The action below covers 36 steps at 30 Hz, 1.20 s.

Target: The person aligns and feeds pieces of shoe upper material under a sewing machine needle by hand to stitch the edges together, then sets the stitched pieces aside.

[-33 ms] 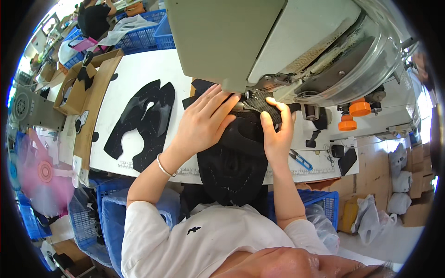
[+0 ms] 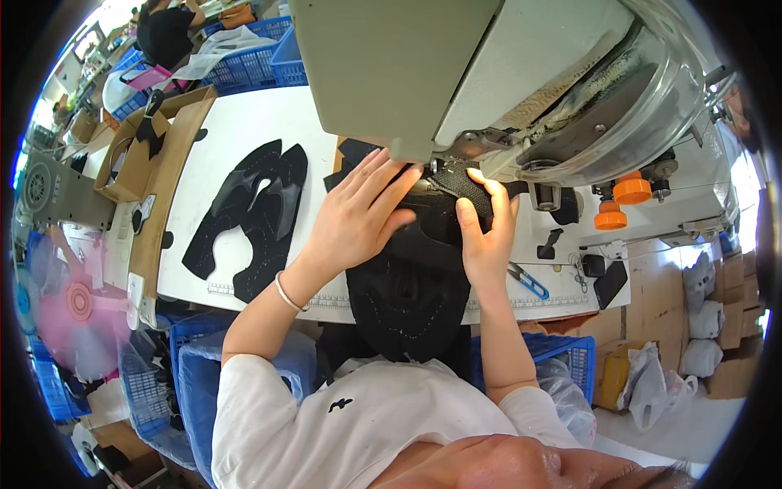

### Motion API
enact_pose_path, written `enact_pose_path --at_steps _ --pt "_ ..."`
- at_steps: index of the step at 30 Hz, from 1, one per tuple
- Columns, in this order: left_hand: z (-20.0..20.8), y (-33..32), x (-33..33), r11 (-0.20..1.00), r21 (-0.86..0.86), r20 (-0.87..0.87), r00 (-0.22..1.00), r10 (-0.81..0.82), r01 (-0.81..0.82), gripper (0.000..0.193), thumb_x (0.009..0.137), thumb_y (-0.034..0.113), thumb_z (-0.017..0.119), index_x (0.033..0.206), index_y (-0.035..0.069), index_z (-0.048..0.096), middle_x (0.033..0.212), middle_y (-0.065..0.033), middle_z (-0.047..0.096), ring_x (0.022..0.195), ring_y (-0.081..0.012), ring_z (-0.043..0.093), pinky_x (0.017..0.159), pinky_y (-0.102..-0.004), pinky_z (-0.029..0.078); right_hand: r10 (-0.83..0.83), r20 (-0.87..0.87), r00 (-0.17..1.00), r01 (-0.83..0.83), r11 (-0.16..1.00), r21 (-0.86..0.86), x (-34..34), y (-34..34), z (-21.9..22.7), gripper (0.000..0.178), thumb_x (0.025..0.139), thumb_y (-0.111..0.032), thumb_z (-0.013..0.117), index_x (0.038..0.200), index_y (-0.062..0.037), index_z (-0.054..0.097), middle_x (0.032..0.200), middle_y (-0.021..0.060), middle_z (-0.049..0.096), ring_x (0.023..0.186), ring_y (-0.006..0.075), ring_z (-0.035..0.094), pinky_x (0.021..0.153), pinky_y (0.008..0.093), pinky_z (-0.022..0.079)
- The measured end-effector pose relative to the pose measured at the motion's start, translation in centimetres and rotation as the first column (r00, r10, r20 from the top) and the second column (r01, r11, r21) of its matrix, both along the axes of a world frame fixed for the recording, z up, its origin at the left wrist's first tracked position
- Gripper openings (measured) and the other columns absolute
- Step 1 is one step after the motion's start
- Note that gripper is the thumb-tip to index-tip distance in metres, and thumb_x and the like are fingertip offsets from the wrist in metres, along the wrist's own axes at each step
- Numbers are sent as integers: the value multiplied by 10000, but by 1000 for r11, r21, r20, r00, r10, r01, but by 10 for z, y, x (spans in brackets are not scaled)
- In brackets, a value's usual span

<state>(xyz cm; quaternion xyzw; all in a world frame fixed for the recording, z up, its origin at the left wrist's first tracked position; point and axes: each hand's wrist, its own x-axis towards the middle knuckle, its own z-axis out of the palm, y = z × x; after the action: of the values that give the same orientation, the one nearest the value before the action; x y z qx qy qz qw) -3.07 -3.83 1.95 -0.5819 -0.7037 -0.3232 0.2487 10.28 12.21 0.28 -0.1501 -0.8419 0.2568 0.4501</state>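
My left hand [image 2: 358, 210] lies spread on the black fabric [image 2: 407, 293] under the sewing machine [image 2: 383, 73]; whether my right hand [image 2: 489, 240] pinches the mesh [image 2: 458, 179], I cannot tell. The fabric overhangs the near edge of the white table [image 2: 252, 116], between blue baskets [image 2: 581, 359].

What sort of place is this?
Likely a sewing workshop: what looks like a large sewing machine, black cut pieces on the white table, and blue plastic crates around it.

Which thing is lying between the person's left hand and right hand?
In the head view, part of the black piece with white dashed lines lies between the left hand and the right hand.
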Motion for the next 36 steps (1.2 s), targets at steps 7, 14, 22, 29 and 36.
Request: enact_pose_path --at_steps 7,14,22,29,36 --pt "-13 -7 16 984 88 -410 906 -107 156 289 750 98 653 1001 -29 719 1106 -152 669 1079 -291 652 954 -400 563 176 70 982 -153 955 -253 6 12 19 296 892 -142 698 1177 -61 696 1015 98 712 920 197 638 877 300 478" --pt "8 11 14 985 151 -293 956 -31 78 318 663 39 675 971 -35 706 1012 -122 664 1024 -274 666 919 -387 580 282 215 935 -202 922 -331 -29 79 -19 177 919 -162 674 1023 -20 691 944 99 702 869 209 661 785 340 514" --pt "4 17 20 984 178 -303 952 32 23 312 647 33 653 946 -29 721 1004 -120 676 1024 -274 668 911 -387 588 304 294 906 -224 935 -275 -33 115 -49 191 937 -182 655 980 1 689 954 87 710 883 198 658 787 341 514" --pt "2 19 24 982 187 -306 950 61 -3 310 656 23 643 949 -42 722 992 -123 684 1015 -282 674 894 -393 597 264 542 798 -187 963 -194 -33 119 -36 224 977 -215 595 1025 -20 696 948 73 711 880 202 653 808 336 509" --pt "-4 27 33 974 218 -301 946 121 -55 313 664 31 651 960 -41 723 1020 -125 679 1018 -282 671 910 -392 583 156 408 900 -110 985 -133 -30 147 -59 231 921 -241 652 1014 -34 696 981 71 707 910 213 646 805 354 506"
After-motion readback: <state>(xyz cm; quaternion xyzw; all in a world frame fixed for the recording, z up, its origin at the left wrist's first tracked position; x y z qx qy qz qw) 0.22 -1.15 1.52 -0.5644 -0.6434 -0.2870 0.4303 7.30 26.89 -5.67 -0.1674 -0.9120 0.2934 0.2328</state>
